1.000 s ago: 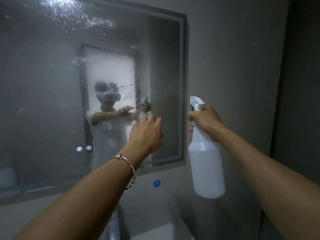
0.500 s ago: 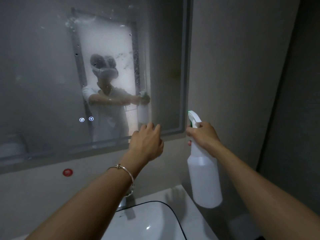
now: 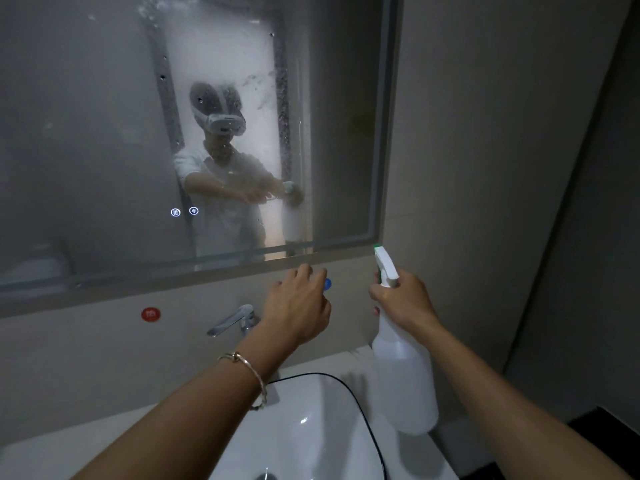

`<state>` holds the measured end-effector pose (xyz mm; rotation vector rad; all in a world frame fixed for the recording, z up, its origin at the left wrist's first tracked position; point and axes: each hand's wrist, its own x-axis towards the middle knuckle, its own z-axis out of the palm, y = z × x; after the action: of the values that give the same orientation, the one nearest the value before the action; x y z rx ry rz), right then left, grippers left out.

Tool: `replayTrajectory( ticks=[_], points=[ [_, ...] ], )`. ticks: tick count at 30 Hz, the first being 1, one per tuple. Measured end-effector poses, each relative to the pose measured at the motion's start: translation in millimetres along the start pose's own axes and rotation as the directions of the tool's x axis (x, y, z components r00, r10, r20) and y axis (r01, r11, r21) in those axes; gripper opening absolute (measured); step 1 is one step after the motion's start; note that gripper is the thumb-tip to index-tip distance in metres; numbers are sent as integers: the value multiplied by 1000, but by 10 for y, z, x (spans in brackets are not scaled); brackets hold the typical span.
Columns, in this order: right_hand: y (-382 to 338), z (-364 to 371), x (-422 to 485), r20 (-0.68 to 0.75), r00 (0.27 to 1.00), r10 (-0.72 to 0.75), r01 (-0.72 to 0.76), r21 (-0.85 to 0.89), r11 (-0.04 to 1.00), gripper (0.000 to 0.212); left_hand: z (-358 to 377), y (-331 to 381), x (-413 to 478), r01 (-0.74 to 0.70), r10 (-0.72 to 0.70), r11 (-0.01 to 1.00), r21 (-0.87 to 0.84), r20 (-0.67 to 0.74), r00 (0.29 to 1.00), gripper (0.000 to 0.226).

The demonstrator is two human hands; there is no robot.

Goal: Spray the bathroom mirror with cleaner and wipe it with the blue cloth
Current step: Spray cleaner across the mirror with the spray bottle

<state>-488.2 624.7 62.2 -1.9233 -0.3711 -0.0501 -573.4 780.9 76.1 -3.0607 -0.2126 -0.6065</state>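
Note:
The wall mirror (image 3: 86, 133) fills the upper left, misted and speckled with droplets near its top. My right hand (image 3: 403, 303) grips the neck of a white spray bottle (image 3: 403, 379) with a green-tipped nozzle, held below the mirror's lower right corner. My left hand (image 3: 298, 306), a bangle on its wrist, hovers below the mirror's bottom edge with fingers loosely curled and nothing in it. No blue cloth is in view.
A white basin (image 3: 311, 431) sits below my arms, with a chrome tap (image 3: 233, 320) on the wall behind it. A red round marker (image 3: 150, 314) and a blue one (image 3: 327, 284) flank the tap. A plain wall stands on the right.
Both hands and the bottle have dropped from in front of the mirror to below its bottom edge. The view has tilted down, bringing the basin and tap into sight.

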Motion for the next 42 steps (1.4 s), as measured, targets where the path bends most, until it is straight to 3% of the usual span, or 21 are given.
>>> replayTrajectory(
  ticks=[7, 14, 18, 29, 34, 37, 42],
  points=[
    [-149, 322, -166, 99, 989, -114, 113, 15, 994, 6, -41, -202, -178, 57, -57, 998, 21, -11, 998, 45],
    [-404, 835, -306, 174, 951, -254, 260, -9, 966, 11, -164, -748, -486, 213, -212, 976, 50, -22, 977, 46],
    [-597, 1143, -402, 250, 894, -372, 382, 12, 924, 23, -199, -1054, -761, 325, -325, 944, 58, -10, 946, 45],
    [-1008, 1908, -721, 449, 737, -505, 580, -36, 814, 25, -398, -1686, -1329, 511, -510, 846, 154, -53, 859, 45],
    [-1099, 2223, -892, 540, 690, -481, 606, -68, 792, 8, -479, -1941, -1606, 578, -584, 790, 203, -40, 811, 43],
    [-1138, 2436, -976, 561, 689, -460, 574, -33, 818, 27, -515, -2079, -1772, 622, -627, 756, 202, -48, 778, 42],
    [-1251, 2691, -1076, 556, 662, -503, 584, 38, 811, 17, -535, -2250, -1989, 669, -675, 715, 202, -46, 736, 42]
  ],
)
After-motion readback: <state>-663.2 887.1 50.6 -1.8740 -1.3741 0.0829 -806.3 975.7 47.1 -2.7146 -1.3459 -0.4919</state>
